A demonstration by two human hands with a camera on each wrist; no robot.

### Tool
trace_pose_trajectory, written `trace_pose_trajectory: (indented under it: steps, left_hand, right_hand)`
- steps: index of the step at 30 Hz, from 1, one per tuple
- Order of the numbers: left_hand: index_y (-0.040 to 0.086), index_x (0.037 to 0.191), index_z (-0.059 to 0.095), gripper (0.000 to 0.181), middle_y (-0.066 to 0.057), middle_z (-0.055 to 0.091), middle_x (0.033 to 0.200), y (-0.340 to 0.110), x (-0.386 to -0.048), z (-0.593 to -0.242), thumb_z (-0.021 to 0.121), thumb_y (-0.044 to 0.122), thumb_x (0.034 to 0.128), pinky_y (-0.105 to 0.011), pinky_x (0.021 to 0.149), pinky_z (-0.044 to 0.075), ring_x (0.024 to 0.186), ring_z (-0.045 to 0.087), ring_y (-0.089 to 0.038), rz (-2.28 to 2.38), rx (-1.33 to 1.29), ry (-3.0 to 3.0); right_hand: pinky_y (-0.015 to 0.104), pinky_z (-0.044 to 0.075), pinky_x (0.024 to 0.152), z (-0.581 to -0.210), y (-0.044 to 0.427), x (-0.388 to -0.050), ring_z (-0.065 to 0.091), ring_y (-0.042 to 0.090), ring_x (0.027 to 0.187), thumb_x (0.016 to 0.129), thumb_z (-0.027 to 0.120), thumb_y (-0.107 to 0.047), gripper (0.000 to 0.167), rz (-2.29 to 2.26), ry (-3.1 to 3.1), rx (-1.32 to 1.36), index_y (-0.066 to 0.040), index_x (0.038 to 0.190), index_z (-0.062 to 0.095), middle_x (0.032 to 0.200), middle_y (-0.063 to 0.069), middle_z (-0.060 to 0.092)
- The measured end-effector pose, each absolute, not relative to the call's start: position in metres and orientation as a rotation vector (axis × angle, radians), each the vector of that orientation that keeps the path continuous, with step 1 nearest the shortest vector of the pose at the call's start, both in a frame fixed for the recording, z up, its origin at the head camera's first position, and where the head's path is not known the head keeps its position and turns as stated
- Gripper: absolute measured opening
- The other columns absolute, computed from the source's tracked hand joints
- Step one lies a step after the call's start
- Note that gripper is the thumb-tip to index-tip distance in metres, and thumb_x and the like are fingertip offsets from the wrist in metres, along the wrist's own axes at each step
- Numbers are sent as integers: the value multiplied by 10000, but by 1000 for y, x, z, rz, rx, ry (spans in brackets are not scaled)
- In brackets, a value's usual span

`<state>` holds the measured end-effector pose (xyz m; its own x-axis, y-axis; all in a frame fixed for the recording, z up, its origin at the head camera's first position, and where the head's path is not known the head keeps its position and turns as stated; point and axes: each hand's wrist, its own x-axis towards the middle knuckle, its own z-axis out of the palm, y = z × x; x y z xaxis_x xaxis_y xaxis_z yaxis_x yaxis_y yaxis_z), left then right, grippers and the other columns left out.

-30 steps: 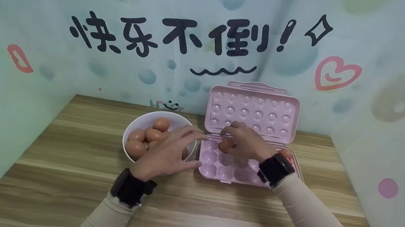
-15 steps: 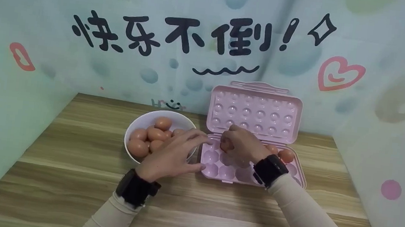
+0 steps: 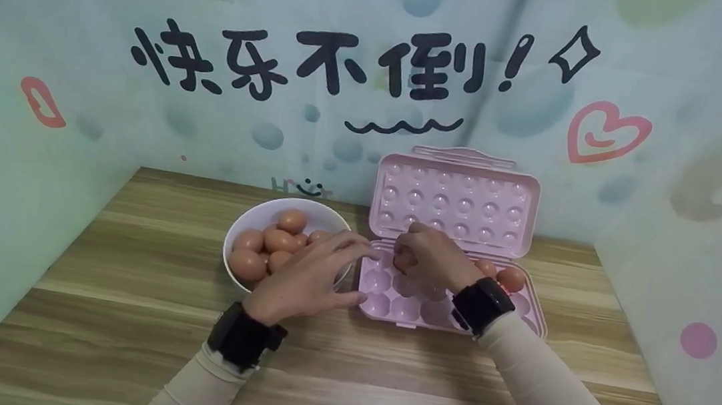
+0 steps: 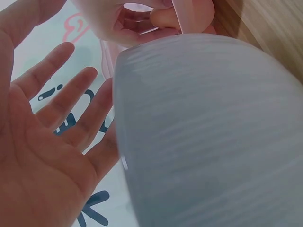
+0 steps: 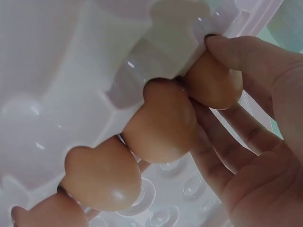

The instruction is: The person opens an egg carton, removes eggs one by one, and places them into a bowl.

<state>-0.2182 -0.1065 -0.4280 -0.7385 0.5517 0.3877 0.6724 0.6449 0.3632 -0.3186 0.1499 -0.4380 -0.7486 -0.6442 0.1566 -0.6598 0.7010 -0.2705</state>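
My right hand pinches a brown egg with thumb and fingers, low at the back row of the pink egg box. More eggs sit beside it along that row in the right wrist view; from the head, the hand covers part of the row. My left hand hovers over the right side of a white bowl, fingers spread and holding nothing. Several brown eggs lie in that bowl, some hidden under the hand. The left fingertips reach toward the box's left edge.
The egg box's dimpled lid stands raised at the back, near the printed backdrop. Bare cups show in the front and middle rows. Bowl and box stand side by side on a wood-grain table.
My right hand has moved slightly left and down, lowering the egg into the back row, and its fingers have closed in. Over the last half second both hands stay almost still.
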Motion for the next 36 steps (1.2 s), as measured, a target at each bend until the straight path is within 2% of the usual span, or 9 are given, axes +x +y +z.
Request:
trace_pose_trajectory:
  steps: [6, 11, 18, 24, 32, 36]
  left_hand:
    - [184, 1422, 635, 570, -36, 597, 1447, -105, -219, -426, 842, 293, 903, -452, 1135, 442, 1323, 555, -243, -715, -957, -2602]
    - [189, 1422, 636, 557, -29, 605, 1432, -103, -219, -425, 843, 274, 912, -453, 1121, 458, 1303, 572, -254, -743, -928, -2588]
    - [199, 1418, 638, 539, -3, 621, 1394, -99, -218, -423, 840, 270, 923, -457, 1113, 459, 1270, 582, -239, -771, -909, -2563]
    - [184, 1420, 622, 548, 9, 621, 1368, -94, -217, -422, 844, 237, 922, -415, 1093, 472, 1238, 580, -185, -816, -927, -2544]
    - [169, 1418, 605, 554, -4, 619, 1361, -88, -212, -422, 846, 226, 921, -332, 1090, 516, 1222, 588, -147, -877, -940, -2522]
    - [160, 1392, 612, 531, -12, 632, 1333, -85, -212, -424, 847, 247, 924, -306, 1015, 548, 1159, 621, -164, -876, -992, -2491]
  right_hand:
    - [355, 582, 786, -424, 156, -311, 644, 225, 884, 818, 885, -49, 232, 527, -2731, 1115, -87, 1025, 789, 966, 52, 667]
    - [379, 589, 767, -412, 164, -297, 644, 229, 868, 815, 891, -60, 246, 663, -2509, 1143, -54, 1027, 767, 963, 83, 687]
    - [290, 629, 805, -404, 169, -264, 677, 159, 917, 864, 902, -171, 264, 1045, -2487, 944, -85, 1069, 760, 1009, 30, 696]
    - [301, 634, 848, -402, 170, -239, 745, 200, 959, 869, 900, -188, 321, 1364, -2512, 762, -105, 1136, 742, 1104, 49, 711]
    - [359, 617, 931, -409, 168, -219, 751, 187, 1016, 880, 893, -251, 337, 1531, -2500, 730, -140, 1153, 730, 1118, 18, 743]
    - [377, 609, 950, -414, 169, -215, 742, 211, 1044, 893, 879, -261, 336, 1586, -2511, 705, -150, 1169, 724, 1146, 22, 735]
